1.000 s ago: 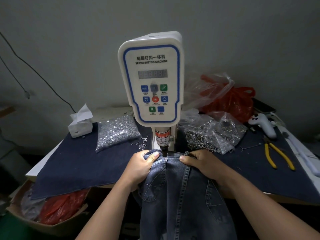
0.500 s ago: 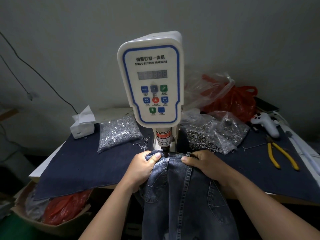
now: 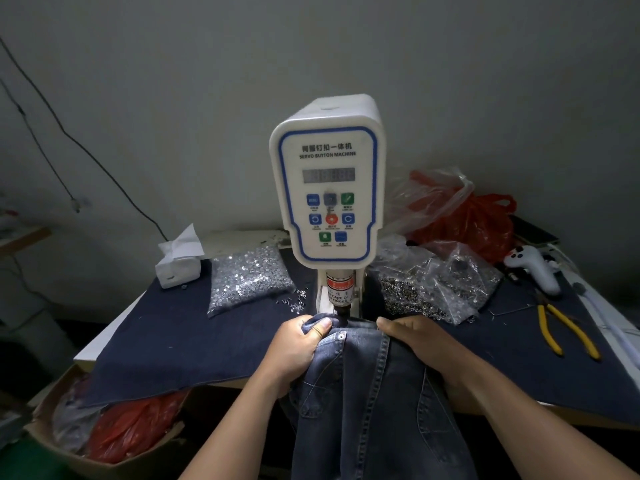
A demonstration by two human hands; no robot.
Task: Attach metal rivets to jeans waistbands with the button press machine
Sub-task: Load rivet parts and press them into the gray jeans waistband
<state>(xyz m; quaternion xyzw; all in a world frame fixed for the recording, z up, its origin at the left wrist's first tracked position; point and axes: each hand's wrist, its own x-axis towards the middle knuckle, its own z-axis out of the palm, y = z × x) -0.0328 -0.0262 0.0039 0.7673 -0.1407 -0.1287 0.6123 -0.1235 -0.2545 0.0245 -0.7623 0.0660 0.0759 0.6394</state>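
A white servo button machine (image 3: pixel 329 188) with a blue-edged control panel stands at the table's middle. Its press head (image 3: pixel 341 308) points down at the waistband of grey-blue jeans (image 3: pixel 367 393), which hang over the table's front edge. My left hand (image 3: pixel 298 348) grips the bunched waistband just left of the press head, thumb on top. My right hand (image 3: pixel 419 341) lies on the waistband to the right, fingers gripping its edge. A small metal rivet (image 3: pixel 342 336) shows on the denim near my left thumb.
A clear bag of silver rivets (image 3: pixel 249 282) lies left of the machine and bags of metal parts (image 3: pixel 433 289) lie right. Yellow-handled pliers (image 3: pixel 561 330), a white controller (image 3: pixel 533 268), a tissue box (image 3: pixel 178 261) and red plastic bags (image 3: pixel 474 220) sit around. A cardboard box (image 3: pixel 104 434) stands below left.
The view has tilted up a little. Both hands have kept their hold on the waistband under the press head, and a rivet now shows on the denim by my left thumb.
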